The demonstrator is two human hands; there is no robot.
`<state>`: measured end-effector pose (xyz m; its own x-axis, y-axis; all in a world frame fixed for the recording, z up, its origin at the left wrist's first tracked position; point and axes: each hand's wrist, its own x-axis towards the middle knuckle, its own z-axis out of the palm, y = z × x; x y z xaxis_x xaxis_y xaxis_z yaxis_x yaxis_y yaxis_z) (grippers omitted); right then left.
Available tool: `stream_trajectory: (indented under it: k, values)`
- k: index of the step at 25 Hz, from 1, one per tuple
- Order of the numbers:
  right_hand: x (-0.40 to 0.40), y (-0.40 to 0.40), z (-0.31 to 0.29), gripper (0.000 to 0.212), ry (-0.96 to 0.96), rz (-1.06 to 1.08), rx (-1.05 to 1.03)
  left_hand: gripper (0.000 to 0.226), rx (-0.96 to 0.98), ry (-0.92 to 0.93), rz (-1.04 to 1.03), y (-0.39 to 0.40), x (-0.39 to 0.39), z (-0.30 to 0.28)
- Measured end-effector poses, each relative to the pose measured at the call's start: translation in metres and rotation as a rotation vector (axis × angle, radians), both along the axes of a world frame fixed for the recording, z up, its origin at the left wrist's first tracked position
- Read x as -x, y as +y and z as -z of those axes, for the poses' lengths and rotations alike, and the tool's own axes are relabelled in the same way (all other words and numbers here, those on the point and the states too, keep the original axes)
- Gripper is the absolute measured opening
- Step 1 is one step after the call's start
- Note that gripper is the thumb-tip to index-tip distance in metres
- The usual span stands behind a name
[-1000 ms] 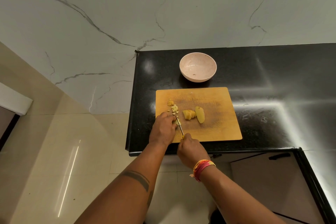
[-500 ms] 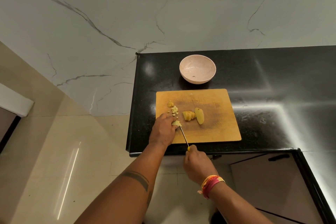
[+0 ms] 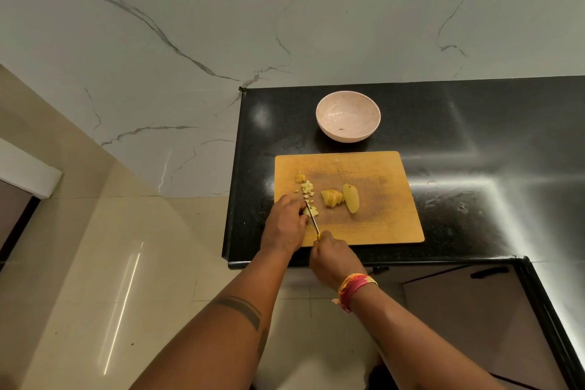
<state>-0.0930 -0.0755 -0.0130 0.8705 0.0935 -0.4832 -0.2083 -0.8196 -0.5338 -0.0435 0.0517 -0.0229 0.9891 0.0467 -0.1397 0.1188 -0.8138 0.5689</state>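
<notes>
A wooden cutting board (image 3: 380,222) lies on the black counter. On it are a potato half (image 3: 351,198), a stack of potato slices (image 3: 332,198) and small diced cubes (image 3: 307,188) toward the left. My left hand (image 3: 285,223) holds down a small potato piece (image 3: 311,211) at the board's left side. My right hand (image 3: 332,258) grips a knife (image 3: 312,218) by its yellow handle, the thin blade lying across that piece next to my left fingers.
An empty pale pink bowl (image 3: 348,115) stands behind the board. The black counter (image 3: 474,142) ends in an edge just left of the board, with tiled floor below. A marble wall with sockets rises behind. A cabinet handle (image 3: 486,272) shows under the counter.
My right hand drew the knife back toward me half a second ago, then pushed it forward again over the piece. My left hand stayed in place.
</notes>
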Motion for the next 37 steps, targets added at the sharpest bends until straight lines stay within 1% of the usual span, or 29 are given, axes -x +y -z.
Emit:
stream_trajectory:
  k: [4,7,11,16,20,22,26,28,31,35,37]
  values:
    - [-0.005,0.002,0.000,0.018,0.041,-0.025,0.018,0.019,-0.027,0.006,-0.002,0.000,-0.003,-0.003]
    - [-0.001,-0.003,0.000,0.013,0.056,-0.057,0.037,0.020,-0.039,0.001,-0.008,-0.002,-0.003,-0.006]
    - [0.010,-0.012,-0.001,0.017,0.096,-0.039,0.020,0.023,-0.039,0.014,-0.027,-0.003,-0.003,-0.007]
    - [0.024,-0.019,-0.005,0.019,0.073,-0.020,0.023,0.029,-0.005,0.021,-0.047,-0.005,-0.001,-0.007]
    - [0.028,-0.025,-0.009,0.019,0.019,0.045,0.008,0.031,0.077,0.012,-0.102,0.000,0.000,-0.006]
    - [0.029,-0.025,-0.009,0.019,0.032,0.098,0.002,0.036,0.090,0.006,-0.092,0.000,0.004,-0.005]
    - [0.026,-0.010,-0.003,0.019,0.065,0.146,-0.014,0.055,0.085,0.049,-0.059,-0.004,0.004,-0.001]
    - [0.018,-0.001,-0.006,0.018,0.074,0.158,-0.023,0.052,0.030,0.047,-0.052,-0.005,-0.004,-0.001]
    - [0.003,0.009,-0.008,0.018,0.088,0.191,-0.043,0.041,-0.026,0.020,-0.061,-0.007,-0.019,-0.004]
    - [-0.021,0.016,-0.010,0.022,0.108,0.212,-0.071,0.031,-0.046,0.003,-0.069,-0.006,-0.042,-0.005]
    - [-0.031,0.018,-0.013,0.019,0.089,0.170,-0.060,0.028,-0.044,-0.002,-0.092,-0.006,-0.055,-0.006]
